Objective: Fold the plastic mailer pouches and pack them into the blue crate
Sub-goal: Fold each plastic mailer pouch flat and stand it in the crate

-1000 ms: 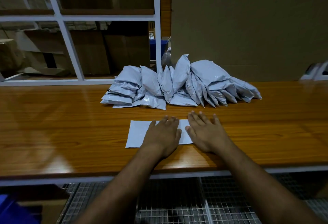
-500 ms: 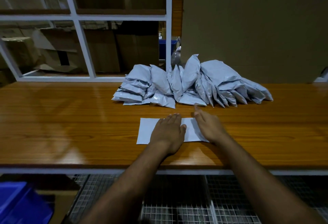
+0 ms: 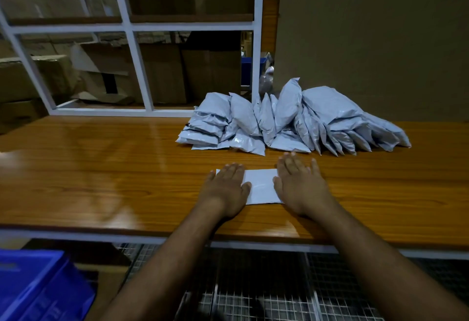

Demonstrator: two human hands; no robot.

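Flat pouch (image 3: 260, 186) on table (image 3: 101, 168), long axis left–right. Left hand (image 3: 225, 188) and right hand (image 3: 299, 186) press its ends, fingers straight (gripping nothing). Blue crate (image 3: 38, 285) lower left — left hand nearer.

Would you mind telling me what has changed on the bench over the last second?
The flat pouch now shows shorter than before, with its left part no longer sticking out past the left hand. The right hand has spread flat again on its right end. Both hands still press it; the pile of pouches is unchanged.
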